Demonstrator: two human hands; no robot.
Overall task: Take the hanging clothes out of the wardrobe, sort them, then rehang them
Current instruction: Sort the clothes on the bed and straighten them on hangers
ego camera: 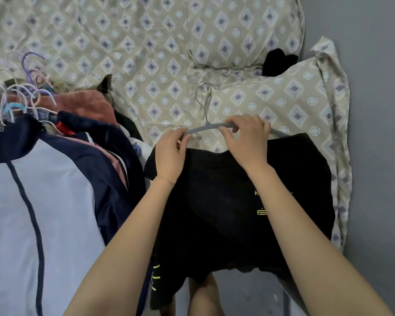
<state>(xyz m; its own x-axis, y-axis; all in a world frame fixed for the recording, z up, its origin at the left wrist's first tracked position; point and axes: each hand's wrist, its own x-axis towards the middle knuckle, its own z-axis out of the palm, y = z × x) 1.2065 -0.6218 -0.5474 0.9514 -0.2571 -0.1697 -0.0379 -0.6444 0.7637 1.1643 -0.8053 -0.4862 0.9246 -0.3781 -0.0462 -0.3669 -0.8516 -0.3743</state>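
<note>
Head: black shirt (yellow print unreadable)

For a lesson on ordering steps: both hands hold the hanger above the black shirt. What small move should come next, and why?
Probably tip the hanger and feed one end into the collar of the shirt. The left hand and right hand grip it just above the collar, and it seems to lie outside the shirt.

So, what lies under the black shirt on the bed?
The patterned bedding shows around the black shirt and passes beneath it. Its lower part hangs past the bed edge. Anything else beneath is covered by the cloth.
</note>
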